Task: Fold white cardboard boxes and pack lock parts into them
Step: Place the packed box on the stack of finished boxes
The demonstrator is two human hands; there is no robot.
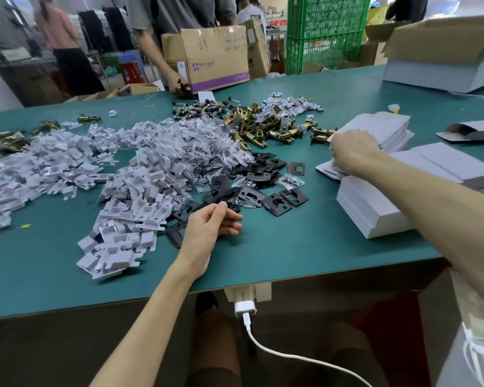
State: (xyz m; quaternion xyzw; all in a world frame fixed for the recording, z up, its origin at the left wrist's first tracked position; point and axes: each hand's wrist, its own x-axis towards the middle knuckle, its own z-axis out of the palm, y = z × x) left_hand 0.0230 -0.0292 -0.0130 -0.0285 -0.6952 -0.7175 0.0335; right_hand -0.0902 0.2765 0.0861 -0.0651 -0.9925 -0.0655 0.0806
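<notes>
Head view: right hand (352, 152) grips white box blanks (386, 129), left hand (210, 224) relaxed, empty.

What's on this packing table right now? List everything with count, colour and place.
table: one, green, under everything
plastic clips: many, white, left heap
small bags: many, clear, centre
strike plates: many, black, centre front
latches: many, brass, centre back
flat box blanks: one stack, white, right
folded boxes: several, white, near right
carton: one, brown, far edge
crates: stacked, green, behind
charger: one, white, front edge
left hand: loosely curled, by strike plates
right hand: gripping flat box blanks
</notes>
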